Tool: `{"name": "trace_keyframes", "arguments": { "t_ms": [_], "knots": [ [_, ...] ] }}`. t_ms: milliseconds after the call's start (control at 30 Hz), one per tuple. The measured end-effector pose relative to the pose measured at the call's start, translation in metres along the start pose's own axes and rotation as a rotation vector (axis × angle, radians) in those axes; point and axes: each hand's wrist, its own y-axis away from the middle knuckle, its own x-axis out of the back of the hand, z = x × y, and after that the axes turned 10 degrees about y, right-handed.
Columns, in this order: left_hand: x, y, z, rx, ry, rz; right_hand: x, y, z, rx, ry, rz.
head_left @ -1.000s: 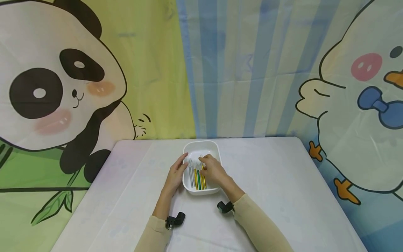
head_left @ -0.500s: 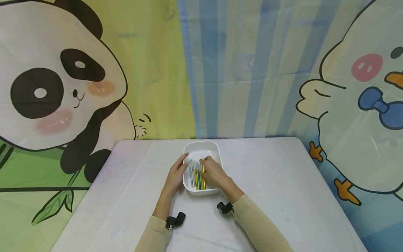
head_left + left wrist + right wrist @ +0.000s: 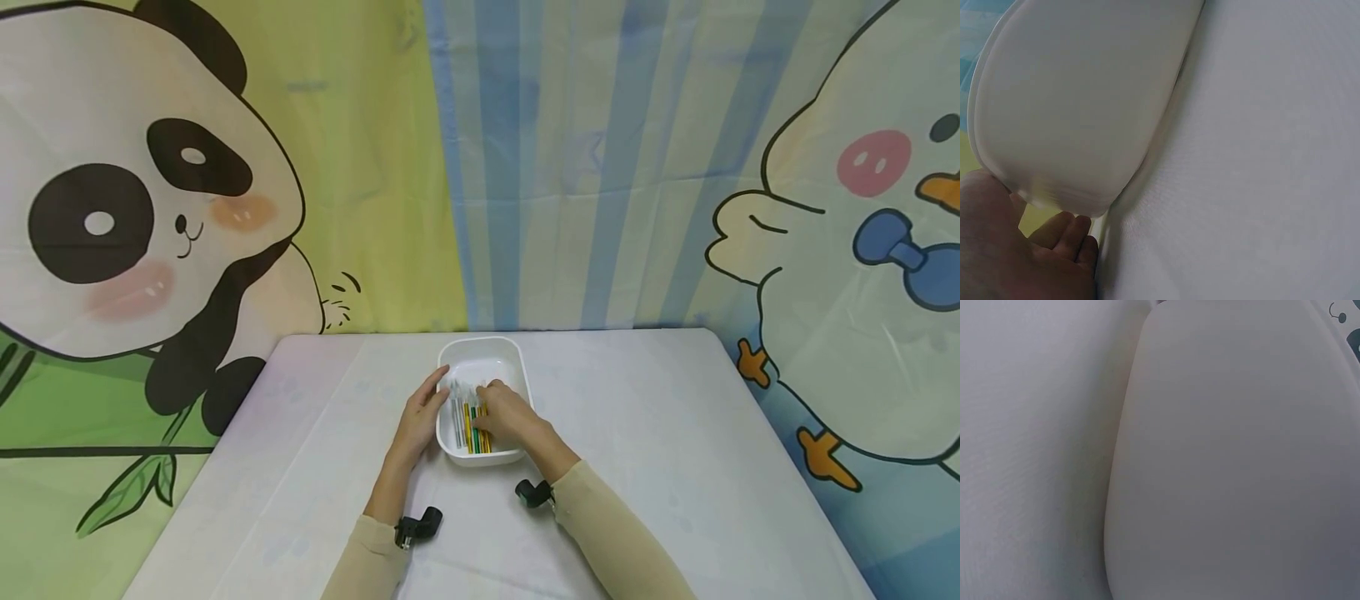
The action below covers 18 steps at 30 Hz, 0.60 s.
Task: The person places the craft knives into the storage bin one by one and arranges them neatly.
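A white rectangular tray [image 3: 487,348] with rounded corners stands on the table. Several slim sticks [image 3: 471,437] lie side by side in its near half: silver on the left, gold and green to the right. Their far ends look clear or whitish; their kind is too small to tell. My left hand [image 3: 414,423] holds the tray's left side, thumb and index finger at the rim; in the left wrist view the other fingers curl by the outer wall. My right hand [image 3: 512,414] reaches inside, fingers and thumb on the rightmost sticks. Whether it pinches one is hidden.
A white cloth covers the table [image 3: 637,417]. Behind it hangs a printed curtain [image 3: 555,167] with a panda and a white bird. Small black cameras sit on both wrists. The right wrist view shows mostly the tray's outer wall [image 3: 1229,456] and cloth.
My right hand's fingers have moved slightly lower and left over the sticks, and the thumb covers more of them. My left hand and the tray stay put.
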Motion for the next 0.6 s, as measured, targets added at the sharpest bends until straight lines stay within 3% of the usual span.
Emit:
{"name": "trace_keyframes", "arguments": {
  "t_ms": [600],
  "knots": [
    [0.0020,-0.0009,-0.0013,0.001,0.007,-0.006,0.0013,0.0020,-0.0010,0.016,-0.044,-0.017]
  ]
}}
